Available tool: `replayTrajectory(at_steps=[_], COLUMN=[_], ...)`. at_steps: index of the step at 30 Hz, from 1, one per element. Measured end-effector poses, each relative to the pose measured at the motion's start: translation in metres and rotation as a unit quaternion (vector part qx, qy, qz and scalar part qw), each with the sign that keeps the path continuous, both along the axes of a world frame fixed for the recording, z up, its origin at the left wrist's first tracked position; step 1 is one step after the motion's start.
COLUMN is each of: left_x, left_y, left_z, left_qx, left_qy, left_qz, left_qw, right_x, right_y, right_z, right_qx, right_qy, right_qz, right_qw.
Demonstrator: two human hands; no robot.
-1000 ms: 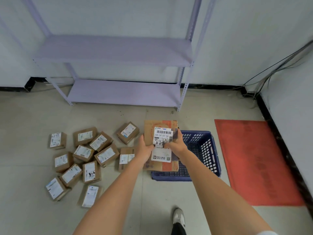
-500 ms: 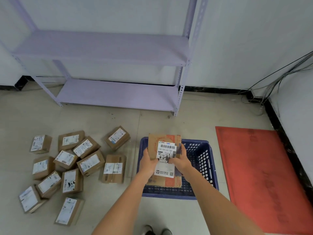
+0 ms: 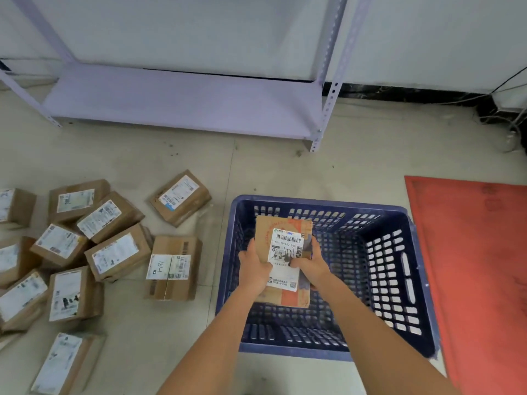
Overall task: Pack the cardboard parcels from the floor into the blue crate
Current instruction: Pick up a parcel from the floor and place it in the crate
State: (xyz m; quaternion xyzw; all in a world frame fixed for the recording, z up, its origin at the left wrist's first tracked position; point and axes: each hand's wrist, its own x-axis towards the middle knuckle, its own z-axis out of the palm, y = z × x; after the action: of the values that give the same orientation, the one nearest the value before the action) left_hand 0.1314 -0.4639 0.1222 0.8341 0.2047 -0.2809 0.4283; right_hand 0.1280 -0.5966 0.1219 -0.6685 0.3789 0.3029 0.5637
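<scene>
Now | our left hand (image 3: pixel 254 265) and right hand (image 3: pixel 310 265) gripped the labelled parcel (image 3: pixel 285 252) by its sides; it sat inside the blue crate (image 3: pixel 399 280)'s left half | other parcels (image 3: pixel 114 252) lay left on the floor

matt brown cardboard parcel (image 3: pixel 282 295) with a smooth white paper label sits inside a blue perforated plastic crate (image 3: pixel 399 280); painted lilac metal shelving (image 3: pixel 182 104), rough red mat (image 3: pixel 479 280), smooth floor tiles (image 3: pixel 285 166).
</scene>
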Motion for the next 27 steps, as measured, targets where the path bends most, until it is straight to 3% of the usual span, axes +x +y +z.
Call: replayTrajectory(at_steps=[5,11,16,27], left_x=[0.015,0.027,0.035,0.016], left_y=[0.002,0.003,0.001,-0.008], left_z=[-0.063,-0.102,-0.108,-0.106], left_qx=[0.023,0.06,0.129,0.143], left_qy=[0.006,0.028,0.047,-0.014], left_qz=[-0.012,-0.003,-0.008,0.005], left_qw=[1.0,0.998,0.99,0.99], right_x=[0.017,0.032,0.038,0.036], right_y=[0.003,0.009,0.024,0.041], right_z=[-0.063,-0.095,-0.111,-0.113], right_qx=[-0.015,-0.04,-0.067,-0.123], right_qy=[0.013,0.035,0.038,0.027], right_qz=[0.037,0.086,0.103,0.096], right_qw=[0.999,0.995,0.992,0.987])
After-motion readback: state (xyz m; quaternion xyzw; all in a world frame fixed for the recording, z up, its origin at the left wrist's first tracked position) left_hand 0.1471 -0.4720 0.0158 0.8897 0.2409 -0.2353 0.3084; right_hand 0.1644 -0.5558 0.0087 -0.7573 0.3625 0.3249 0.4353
